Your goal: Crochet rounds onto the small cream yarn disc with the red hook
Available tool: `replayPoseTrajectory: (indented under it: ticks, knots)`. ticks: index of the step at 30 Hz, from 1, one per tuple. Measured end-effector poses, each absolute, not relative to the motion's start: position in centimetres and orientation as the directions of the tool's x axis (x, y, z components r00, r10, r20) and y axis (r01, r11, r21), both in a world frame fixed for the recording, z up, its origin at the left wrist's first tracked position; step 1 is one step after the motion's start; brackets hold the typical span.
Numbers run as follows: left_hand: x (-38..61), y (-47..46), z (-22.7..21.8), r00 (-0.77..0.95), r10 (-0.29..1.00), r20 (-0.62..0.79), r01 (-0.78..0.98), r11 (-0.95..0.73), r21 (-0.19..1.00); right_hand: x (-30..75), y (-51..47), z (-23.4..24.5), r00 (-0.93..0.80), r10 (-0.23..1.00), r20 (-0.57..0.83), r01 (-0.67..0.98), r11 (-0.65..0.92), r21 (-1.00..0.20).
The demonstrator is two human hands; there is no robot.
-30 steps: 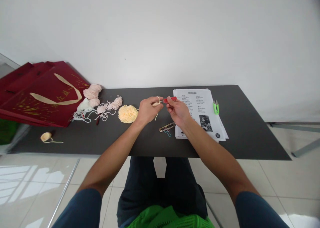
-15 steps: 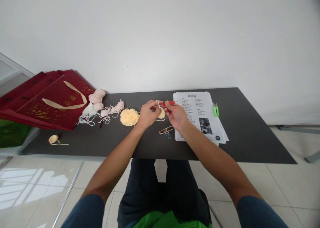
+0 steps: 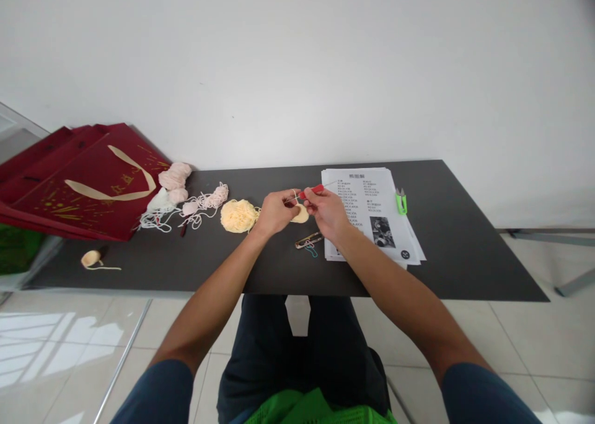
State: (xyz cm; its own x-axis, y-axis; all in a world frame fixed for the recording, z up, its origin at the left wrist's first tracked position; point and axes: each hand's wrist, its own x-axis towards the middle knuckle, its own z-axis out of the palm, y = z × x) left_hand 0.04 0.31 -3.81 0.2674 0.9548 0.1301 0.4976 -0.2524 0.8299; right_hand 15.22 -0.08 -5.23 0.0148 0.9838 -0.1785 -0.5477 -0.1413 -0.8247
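Observation:
My left hand is closed over a small cream crocheted disc, with yarn running over its fingers. My right hand pinches a red-handled crochet hook whose tip points toward the left hand. Both hands hover just above the dark table, near its middle. A loose ball of cream yarn lies just left of my left hand.
A metal clip with a teal loop lies below the hands. Printed sheets and green snips sit to the right. Pink and white yarn tangles, dark red gift bags and a small cream crocheted piece lie at left.
The cream disc has come into view between my hands, and both hands have dropped slightly toward the table. The hook still points left.

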Motion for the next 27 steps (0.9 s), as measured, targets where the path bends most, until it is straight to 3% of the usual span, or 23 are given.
replayPoseTrajectory:
  ticks: [8,13,17,22,27]
  knots:
    - [-1.3,0.7,-3.8,0.346,0.93,0.129,0.495,-0.297,0.816,15.9,1.1,-6.6,0.057,0.978,-0.199,-0.48,-0.148,-0.865]
    - [-1.5,0.6,-3.6,0.261,0.962,0.079,0.382,-0.179,0.907,16.4,1.5,-6.8,0.006,0.979,-0.204,-0.514,-0.172,-0.841]
    - [-0.9,0.2,-3.6,0.12,0.975,0.185,0.351,-0.216,0.911,16.2,1.3,-6.5,-0.034,0.981,-0.193,-0.555,-0.179,-0.813]
    - [-0.4,0.1,-4.1,0.109,0.941,0.321,0.436,-0.335,0.835,15.9,1.0,-5.8,-0.091,0.98,-0.175,-0.598,-0.194,-0.777]
    - [0.1,0.2,-4.6,0.08,0.947,0.311,0.391,-0.317,0.864,15.8,0.6,-5.2,-0.127,0.978,-0.166,-0.65,-0.209,-0.73]
